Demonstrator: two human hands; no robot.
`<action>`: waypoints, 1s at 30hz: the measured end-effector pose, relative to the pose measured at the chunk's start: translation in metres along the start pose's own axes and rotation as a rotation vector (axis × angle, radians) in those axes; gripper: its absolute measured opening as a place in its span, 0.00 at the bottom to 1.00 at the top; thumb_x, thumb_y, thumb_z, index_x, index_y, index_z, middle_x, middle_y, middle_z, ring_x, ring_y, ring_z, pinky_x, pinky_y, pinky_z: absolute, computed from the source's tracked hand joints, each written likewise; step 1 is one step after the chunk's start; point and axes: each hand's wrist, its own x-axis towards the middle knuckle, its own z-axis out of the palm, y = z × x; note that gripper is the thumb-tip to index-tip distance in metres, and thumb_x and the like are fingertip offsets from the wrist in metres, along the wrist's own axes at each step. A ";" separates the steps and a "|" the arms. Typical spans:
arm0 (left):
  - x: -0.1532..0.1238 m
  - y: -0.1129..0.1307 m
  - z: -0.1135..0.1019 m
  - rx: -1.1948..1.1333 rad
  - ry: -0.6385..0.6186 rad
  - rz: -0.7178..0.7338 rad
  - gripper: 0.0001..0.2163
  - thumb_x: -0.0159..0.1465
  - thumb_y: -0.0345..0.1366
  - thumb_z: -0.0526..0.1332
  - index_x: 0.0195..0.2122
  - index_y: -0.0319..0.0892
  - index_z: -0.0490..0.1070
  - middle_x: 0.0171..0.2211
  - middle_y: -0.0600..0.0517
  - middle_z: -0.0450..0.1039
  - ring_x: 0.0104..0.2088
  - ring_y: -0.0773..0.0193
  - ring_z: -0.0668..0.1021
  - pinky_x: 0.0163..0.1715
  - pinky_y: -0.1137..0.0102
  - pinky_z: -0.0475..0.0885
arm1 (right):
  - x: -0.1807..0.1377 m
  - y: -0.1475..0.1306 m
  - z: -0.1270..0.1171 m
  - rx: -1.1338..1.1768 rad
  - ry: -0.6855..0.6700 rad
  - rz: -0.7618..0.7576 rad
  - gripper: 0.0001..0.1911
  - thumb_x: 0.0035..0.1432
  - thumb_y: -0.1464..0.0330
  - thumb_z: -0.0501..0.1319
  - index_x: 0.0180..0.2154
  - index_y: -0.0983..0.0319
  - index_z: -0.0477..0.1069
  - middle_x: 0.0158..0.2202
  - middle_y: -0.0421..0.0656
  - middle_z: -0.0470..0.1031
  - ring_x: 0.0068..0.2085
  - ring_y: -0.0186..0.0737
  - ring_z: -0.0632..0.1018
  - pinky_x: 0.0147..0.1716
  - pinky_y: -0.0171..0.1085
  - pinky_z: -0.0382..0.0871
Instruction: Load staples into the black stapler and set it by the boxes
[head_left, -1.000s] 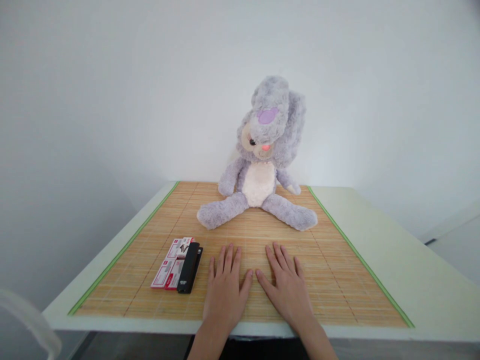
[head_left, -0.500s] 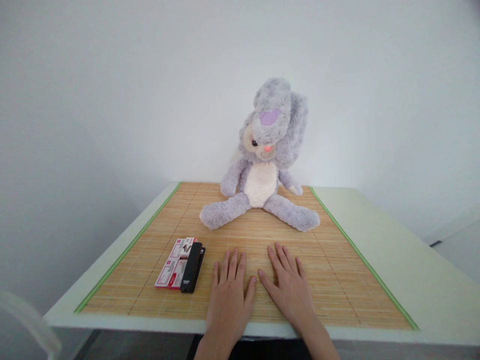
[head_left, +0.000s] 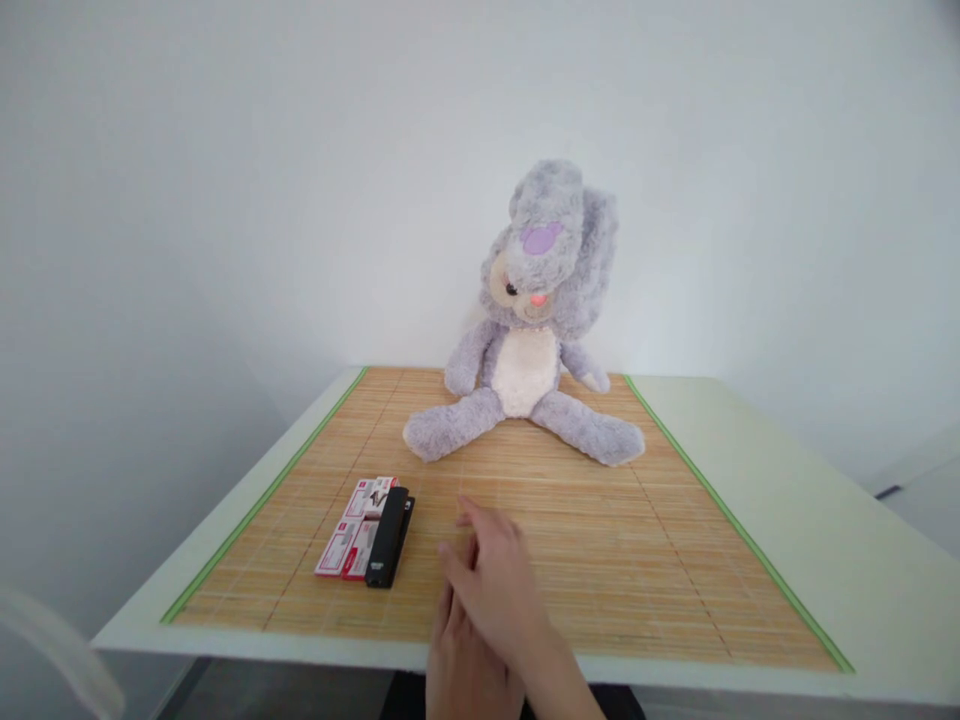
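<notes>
My right hand point(head_left: 506, 585) lies across my left hand point(head_left: 465, 665) near the front edge of the mat, with its fingers slightly bent and its thumb apart from them. Beneath it, my left hand points forward with straight fingers, partly covered and a little blurred. I see no object in either hand. To their left, a black stapler point(head_left: 386, 540) rests lengthwise beside several small red and white boxes point(head_left: 349, 535). A grey plush rabbit point(head_left: 525, 370) sits upright at the back with its legs spread, one ear flopped over its face.
A bamboo mat point(head_left: 600, 540) with green borders covers much of the white table point(head_left: 795, 500). Behind the rabbit stands a pale wall point(head_left: 337, 200). A blurred white curved object point(head_left: 64, 645) shows at the lower left.
My hands, flat and apart on the mat before, have come together. The right moved left over the left hand, which drew back toward me. The view shifted slightly; the objects stayed put.
</notes>
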 end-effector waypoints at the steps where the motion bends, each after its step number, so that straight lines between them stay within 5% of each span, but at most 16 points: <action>1: -0.003 0.000 0.007 0.011 0.018 -0.018 0.33 0.69 0.41 0.56 0.74 0.55 0.48 0.70 0.53 0.62 0.71 0.46 0.61 0.68 0.45 0.62 | 0.001 -0.014 0.010 0.033 -0.031 0.012 0.27 0.62 0.57 0.62 0.61 0.55 0.68 0.52 0.46 0.79 0.56 0.52 0.77 0.61 0.52 0.64; 7: -0.003 -0.005 0.026 0.059 0.073 -0.036 0.36 0.71 0.40 0.53 0.76 0.46 0.37 0.73 0.49 0.55 0.71 0.49 0.61 0.68 0.46 0.63 | 0.014 -0.060 0.063 0.065 -0.088 0.080 0.27 0.57 0.51 0.66 0.52 0.59 0.66 0.49 0.49 0.78 0.49 0.55 0.80 0.49 0.51 0.72; 13: -0.002 -0.002 0.017 0.101 0.188 -0.016 0.35 0.69 0.37 0.55 0.75 0.42 0.44 0.70 0.47 0.62 0.69 0.51 0.66 0.64 0.51 0.67 | 0.027 -0.047 0.068 -0.024 -0.074 0.073 0.18 0.60 0.61 0.60 0.50 0.60 0.66 0.45 0.48 0.78 0.43 0.52 0.81 0.43 0.47 0.72; 20: -0.003 0.007 -0.019 0.005 0.107 0.030 0.20 0.68 0.39 0.59 0.62 0.51 0.71 0.61 0.54 0.74 0.62 0.54 0.74 0.64 0.56 0.66 | 0.052 0.012 0.002 -0.125 -0.102 -0.241 0.13 0.56 0.68 0.65 0.45 0.58 0.76 0.46 0.44 0.77 0.50 0.46 0.75 0.52 0.42 0.67; 25: 0.004 0.012 -0.024 0.034 0.184 -0.077 0.25 0.70 0.37 0.57 0.69 0.45 0.63 0.68 0.50 0.65 0.66 0.54 0.69 0.65 0.55 0.64 | 0.054 0.056 -0.058 -0.180 -0.184 -0.311 0.16 0.58 0.69 0.66 0.49 0.56 0.79 0.46 0.44 0.78 0.51 0.46 0.76 0.53 0.42 0.66; 30: 0.019 0.019 -0.027 0.071 0.146 -0.249 0.24 0.71 0.38 0.54 0.68 0.46 0.63 0.71 0.45 0.59 0.69 0.46 0.63 0.65 0.43 0.60 | 0.047 0.080 -0.087 -0.161 -0.185 -0.309 0.16 0.59 0.70 0.66 0.50 0.56 0.79 0.47 0.44 0.79 0.50 0.46 0.76 0.53 0.42 0.67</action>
